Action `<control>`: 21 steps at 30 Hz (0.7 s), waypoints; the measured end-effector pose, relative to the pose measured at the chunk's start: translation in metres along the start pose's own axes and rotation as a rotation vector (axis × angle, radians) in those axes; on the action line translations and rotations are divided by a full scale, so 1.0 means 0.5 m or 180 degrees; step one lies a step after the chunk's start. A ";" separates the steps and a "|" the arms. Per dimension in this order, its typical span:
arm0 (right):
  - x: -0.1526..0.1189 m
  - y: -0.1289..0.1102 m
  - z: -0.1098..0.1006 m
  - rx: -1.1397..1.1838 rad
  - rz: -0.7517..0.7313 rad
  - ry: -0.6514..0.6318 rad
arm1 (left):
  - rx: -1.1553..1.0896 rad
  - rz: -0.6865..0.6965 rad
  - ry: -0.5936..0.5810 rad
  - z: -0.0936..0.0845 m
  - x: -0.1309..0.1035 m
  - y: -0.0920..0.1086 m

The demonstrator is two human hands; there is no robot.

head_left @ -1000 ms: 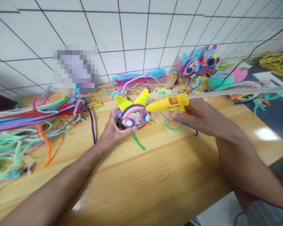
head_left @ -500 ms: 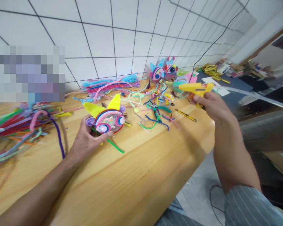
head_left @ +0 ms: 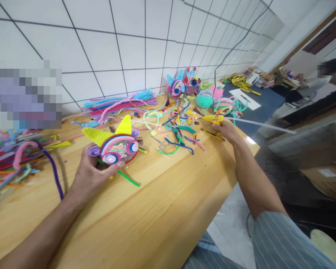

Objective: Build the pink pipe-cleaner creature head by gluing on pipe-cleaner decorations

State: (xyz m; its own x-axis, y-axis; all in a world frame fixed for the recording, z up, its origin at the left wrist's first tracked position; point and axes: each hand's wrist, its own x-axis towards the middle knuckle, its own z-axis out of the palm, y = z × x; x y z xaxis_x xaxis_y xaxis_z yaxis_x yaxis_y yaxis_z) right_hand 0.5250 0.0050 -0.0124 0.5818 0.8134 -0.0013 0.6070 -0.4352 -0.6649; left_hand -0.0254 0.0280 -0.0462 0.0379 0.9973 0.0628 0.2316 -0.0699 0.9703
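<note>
Over at nine o'clock, the left hand [head_left: 91,172] pinches a cat-eared figure [head_left: 120,149] by its lower edge, thumb in front, fingers mostly hidden. Its yellow ears [head_left: 124,126] and round eyes [head_left: 111,159] are already on; what's left, I can't tell. Towards one o'clock sit two similar figures [head_left: 176,87]. Near three, the right hand [head_left: 226,130] curls its fingers round a yellow glue gun [head_left: 212,118], well apart from the held piece.

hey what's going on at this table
A person's left hand holds a yellow-eared craft face at the wooden table. The right hand grips a yellow glue gun well off to the right, its tip apart from the face. Between the hands lie teal-handled pliers, scissors and loose pipe cleaners. More craft faces stand near the tiled wall.
</note>
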 end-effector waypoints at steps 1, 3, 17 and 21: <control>-0.003 0.004 0.002 0.0005 -0.0003 -0.0013 | -0.0018 -0.0027 -0.0025 0.000 0.000 0.000; -0.009 0.010 0.004 0.0006 0.0003 -0.0012 | -0.0061 -0.0069 -0.0058 -0.001 0.000 0.000; -0.171 0.039 -0.006 -0.0621 -0.0607 0.1305 | -0.0169 0.0412 -0.0112 0.003 0.001 -0.007; -0.328 -0.062 0.058 -0.0183 -0.1602 0.0289 | -0.0223 0.0641 -0.0223 0.007 0.003 -0.009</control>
State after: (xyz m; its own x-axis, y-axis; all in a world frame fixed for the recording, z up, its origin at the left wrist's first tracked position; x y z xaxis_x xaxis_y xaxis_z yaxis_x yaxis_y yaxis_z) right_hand 0.3952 -0.1036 -0.0129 0.2528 0.8919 0.3750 0.8514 -0.0210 -0.5241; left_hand -0.0232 0.0296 -0.0513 0.1446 0.9592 0.2430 0.1446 -0.2634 0.9538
